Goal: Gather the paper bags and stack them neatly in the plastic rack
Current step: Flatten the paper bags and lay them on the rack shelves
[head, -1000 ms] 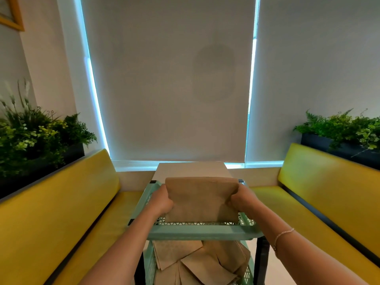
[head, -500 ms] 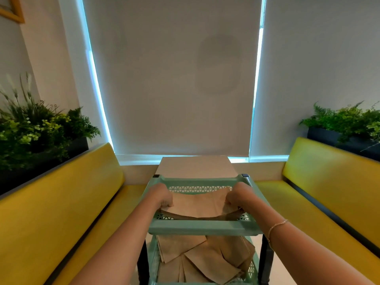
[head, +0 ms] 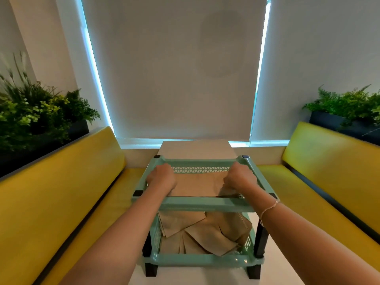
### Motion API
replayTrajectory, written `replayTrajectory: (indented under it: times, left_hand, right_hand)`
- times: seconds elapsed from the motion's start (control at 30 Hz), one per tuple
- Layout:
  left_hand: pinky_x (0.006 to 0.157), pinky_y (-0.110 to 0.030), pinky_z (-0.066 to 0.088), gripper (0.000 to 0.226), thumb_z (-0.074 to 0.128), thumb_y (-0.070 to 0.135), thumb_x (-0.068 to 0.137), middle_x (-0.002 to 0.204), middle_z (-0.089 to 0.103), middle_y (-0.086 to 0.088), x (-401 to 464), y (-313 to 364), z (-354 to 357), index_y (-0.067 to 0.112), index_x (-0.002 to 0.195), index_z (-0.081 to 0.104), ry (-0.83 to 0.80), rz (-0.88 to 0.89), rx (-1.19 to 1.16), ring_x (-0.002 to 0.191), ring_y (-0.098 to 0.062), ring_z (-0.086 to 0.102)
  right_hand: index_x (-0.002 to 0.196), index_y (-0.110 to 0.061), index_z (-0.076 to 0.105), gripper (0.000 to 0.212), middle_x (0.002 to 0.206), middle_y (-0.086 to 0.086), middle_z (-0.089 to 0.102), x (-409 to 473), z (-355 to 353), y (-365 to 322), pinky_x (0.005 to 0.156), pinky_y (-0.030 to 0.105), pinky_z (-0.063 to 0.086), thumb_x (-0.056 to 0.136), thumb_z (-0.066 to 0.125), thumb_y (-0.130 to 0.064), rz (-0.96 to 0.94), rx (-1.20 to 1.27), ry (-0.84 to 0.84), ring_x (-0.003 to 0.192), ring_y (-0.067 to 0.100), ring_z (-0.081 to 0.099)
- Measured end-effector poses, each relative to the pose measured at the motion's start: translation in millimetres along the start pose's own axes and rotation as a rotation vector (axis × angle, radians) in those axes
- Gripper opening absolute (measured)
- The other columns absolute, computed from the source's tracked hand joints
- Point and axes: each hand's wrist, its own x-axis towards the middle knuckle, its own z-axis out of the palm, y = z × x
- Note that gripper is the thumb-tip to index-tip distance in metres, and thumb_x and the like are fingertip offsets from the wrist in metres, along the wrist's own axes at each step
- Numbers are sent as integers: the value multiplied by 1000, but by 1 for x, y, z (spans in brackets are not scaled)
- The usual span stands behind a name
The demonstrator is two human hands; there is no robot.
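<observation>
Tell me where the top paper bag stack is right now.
In the head view, the stack lies in the rack's top tray, centre frame, between the left hand and right hand.

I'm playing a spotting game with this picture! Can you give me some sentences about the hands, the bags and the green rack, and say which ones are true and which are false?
1. Both hands are in the top tier of the mint-green plastic rack. True.
2. The left hand and right hand are at the two ends of a brown paper bag stack. True.
3. The bottom tier is empty. False: loose paper bags lie jumbled there.
4. The benches beside the table are blue. False: they are yellow.
5. A bracelet is on the right wrist. True.
</observation>
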Motion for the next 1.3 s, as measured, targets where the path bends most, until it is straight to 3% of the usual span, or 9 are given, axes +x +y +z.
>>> replayTrajectory:
  times: [0.1,0.2,0.37,0.57,0.67,0.77,0.9,1.1,1.3]
  left_hand:
    - [75,-34,45,29,61,17,86,109,60,-8,-14,-2,-13,9,112,54,132,102,-223,97,-26,57]
    - [82,-30,47,31,69,28,83,107,60,0,-44,0,-30,15,110,59,80,174,-595,98,-19,59]
    - [51,-16,46,8,67,19,85,76,65,1,-110,-18,-33,17,87,60,-321,303,-947,62,-7,55]
    - [61,-20,49,15,67,26,85,88,63,3,-137,-37,35,16,96,62,-626,240,-721,74,-9,56]
    - [75,-25,49,27,68,30,84,105,62,-1,-134,-40,79,16,107,61,-587,156,-638,92,-14,58]
    - [92,-34,50,34,69,29,83,115,61,-4,-130,-43,109,16,113,59,-518,89,-618,106,-19,58]
    - [87,-27,48,33,67,30,84,115,61,-2,-125,-43,124,18,114,58,-450,65,-587,102,-16,57]
    - [78,-23,45,28,64,27,87,110,62,1,-122,-40,129,18,114,58,-381,51,-637,94,-11,55]
    - [97,-25,37,43,65,25,87,129,52,0,-116,-38,127,17,126,51,-121,59,-652,121,-17,47]
  right_hand:
    - [125,-9,49,38,114,13,61,-17,-17,0,86,32,45,87,56,-13,-113,109,172,106,29,57]
    - [117,-17,60,29,100,4,69,-49,-32,-1,77,22,44,87,60,-18,-301,260,246,85,17,60]
    - [83,-25,65,8,74,-8,66,-114,-21,26,62,20,55,85,65,-17,-529,385,-258,66,6,63]
    - [134,-19,46,54,130,6,54,-113,81,67,99,29,42,85,65,-30,-394,-262,-441,117,23,52]
    - [144,-21,28,69,143,10,39,-98,116,76,108,40,36,86,63,-36,-312,-322,-468,129,30,39]
    - [138,-20,38,50,134,9,50,-87,134,81,100,40,44,92,54,-32,-286,-268,-443,120,28,50]
    - [117,-23,63,27,112,5,65,-80,140,88,84,32,51,93,51,-22,-343,-207,-350,100,23,61]
    - [108,-20,71,23,108,5,69,-76,147,96,84,26,47,93,53,-21,-306,-24,-232,98,23,61]
    - [94,-12,71,17,84,-5,63,-77,130,84,74,22,42,93,54,-10,-129,521,-15,80,13,55]
